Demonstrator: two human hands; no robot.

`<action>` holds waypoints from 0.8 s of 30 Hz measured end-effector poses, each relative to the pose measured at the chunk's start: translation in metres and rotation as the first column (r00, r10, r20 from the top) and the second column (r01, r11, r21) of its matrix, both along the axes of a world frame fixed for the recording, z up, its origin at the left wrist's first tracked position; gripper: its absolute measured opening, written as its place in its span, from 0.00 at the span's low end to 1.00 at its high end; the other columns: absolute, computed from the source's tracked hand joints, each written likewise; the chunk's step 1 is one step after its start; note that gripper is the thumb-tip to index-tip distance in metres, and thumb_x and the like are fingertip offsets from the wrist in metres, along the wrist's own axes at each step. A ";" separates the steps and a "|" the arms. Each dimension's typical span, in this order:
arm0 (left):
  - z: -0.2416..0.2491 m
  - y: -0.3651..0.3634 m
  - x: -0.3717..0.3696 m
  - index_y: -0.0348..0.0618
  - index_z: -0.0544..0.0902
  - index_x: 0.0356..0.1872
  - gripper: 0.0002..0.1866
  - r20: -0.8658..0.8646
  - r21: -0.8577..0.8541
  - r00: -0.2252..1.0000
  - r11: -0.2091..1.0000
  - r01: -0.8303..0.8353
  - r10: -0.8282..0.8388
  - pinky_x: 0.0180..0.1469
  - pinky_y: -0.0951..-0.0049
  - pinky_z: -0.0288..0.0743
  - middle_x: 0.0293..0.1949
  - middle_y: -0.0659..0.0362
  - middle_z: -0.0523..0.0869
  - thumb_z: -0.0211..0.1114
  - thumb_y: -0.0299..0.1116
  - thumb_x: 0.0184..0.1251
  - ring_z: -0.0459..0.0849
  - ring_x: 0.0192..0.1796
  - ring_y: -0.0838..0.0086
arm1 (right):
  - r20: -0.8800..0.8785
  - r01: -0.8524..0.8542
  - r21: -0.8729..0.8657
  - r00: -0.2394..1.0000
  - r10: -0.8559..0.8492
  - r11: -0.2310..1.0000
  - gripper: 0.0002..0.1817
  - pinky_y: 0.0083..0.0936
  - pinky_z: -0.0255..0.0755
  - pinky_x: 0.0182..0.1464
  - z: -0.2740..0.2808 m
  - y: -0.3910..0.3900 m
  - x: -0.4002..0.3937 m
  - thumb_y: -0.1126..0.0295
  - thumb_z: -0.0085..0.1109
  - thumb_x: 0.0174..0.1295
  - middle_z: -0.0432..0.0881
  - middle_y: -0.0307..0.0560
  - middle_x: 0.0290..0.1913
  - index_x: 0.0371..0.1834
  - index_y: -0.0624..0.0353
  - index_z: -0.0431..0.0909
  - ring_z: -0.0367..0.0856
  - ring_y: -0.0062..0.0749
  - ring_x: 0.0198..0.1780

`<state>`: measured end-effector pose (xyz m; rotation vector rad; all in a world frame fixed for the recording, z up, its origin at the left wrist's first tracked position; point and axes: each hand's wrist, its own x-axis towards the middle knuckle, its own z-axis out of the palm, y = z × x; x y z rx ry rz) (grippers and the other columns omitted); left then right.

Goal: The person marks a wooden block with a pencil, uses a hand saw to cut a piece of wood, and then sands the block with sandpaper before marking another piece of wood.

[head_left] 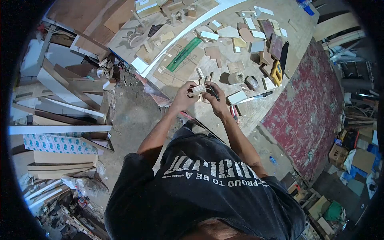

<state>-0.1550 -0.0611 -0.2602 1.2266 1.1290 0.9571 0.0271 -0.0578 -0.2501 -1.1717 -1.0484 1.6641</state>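
Note:
Over the near edge of the worktable, my left hand [184,96] is closed around a small block of wood [197,90]. My right hand [216,100] meets it from the other side, fingers bent, with a black pen [215,94] held between them. Whether the right fingertips also press on the block is hard to make out. Just beyond the hands lie small wood strips [201,73]. A green ruler [184,55] rests farther up the table. Right of my right hand are a white-faced block [237,97] and a long pointed blade-like tool [256,97].
A handsaw with a yellow handle [277,73] lies at the table's right side. Many wood offcuts [228,32] cover the far part. A long curved white strip [176,38] crosses the table. Stacked boards [64,130] stand left; a worn red panel [306,108] is right.

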 end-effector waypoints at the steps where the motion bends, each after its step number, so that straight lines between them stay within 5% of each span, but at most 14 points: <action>1: -0.005 0.001 -0.003 0.41 0.76 0.52 0.20 0.073 0.031 0.997 0.999 0.024 -0.027 0.47 0.76 0.78 0.45 0.61 0.84 0.67 0.19 0.58 0.83 0.46 0.76 | -0.007 0.014 -0.017 1.000 -0.014 1.000 0.28 0.26 0.71 0.58 -0.002 0.000 -0.002 0.77 0.64 0.56 0.77 0.46 0.55 0.63 0.64 0.71 0.76 0.30 0.56; 2: -0.011 0.002 -0.006 0.41 0.76 0.52 0.20 0.071 0.032 0.997 0.999 0.033 -0.035 0.47 0.76 0.78 0.45 0.61 0.84 0.67 0.19 0.58 0.83 0.46 0.76 | -0.016 0.029 -0.035 0.999 -0.029 0.999 0.28 0.27 0.70 0.58 -0.005 0.000 -0.004 0.77 0.63 0.56 0.77 0.46 0.55 0.63 0.64 0.72 0.76 0.30 0.56; 4: -0.005 0.006 -0.012 0.41 0.78 0.48 0.16 0.210 -0.323 0.973 0.946 -0.018 0.090 0.43 0.78 0.78 0.42 0.63 0.84 0.69 0.21 0.59 0.82 0.41 0.80 | -0.058 0.040 -0.061 0.997 -0.043 0.997 0.28 0.26 0.70 0.58 -0.008 0.001 -0.007 0.77 0.63 0.56 0.77 0.46 0.55 0.62 0.64 0.72 0.76 0.30 0.55; 18: 0.004 0.021 -0.039 0.37 0.79 0.48 0.19 0.211 -0.211 0.977 0.974 0.081 -0.035 0.47 0.77 0.79 0.43 0.60 0.85 0.73 0.20 0.56 0.82 0.44 0.79 | -0.229 0.142 -0.107 0.960 -0.163 0.984 0.24 0.17 0.73 0.49 -0.003 -0.001 -0.032 0.73 0.67 0.59 0.76 0.38 0.47 0.59 0.61 0.74 0.77 0.22 0.46; 24: 0.006 0.010 -0.043 0.37 0.80 0.50 0.20 0.183 -0.152 0.982 0.986 0.066 -0.037 0.50 0.77 0.79 0.42 0.61 0.85 0.74 0.21 0.55 0.82 0.45 0.78 | -0.031 0.118 -0.076 0.992 -0.121 0.990 0.22 0.18 0.72 0.50 0.007 -0.006 -0.032 0.73 0.71 0.55 0.75 0.36 0.40 0.53 0.64 0.79 0.75 0.23 0.43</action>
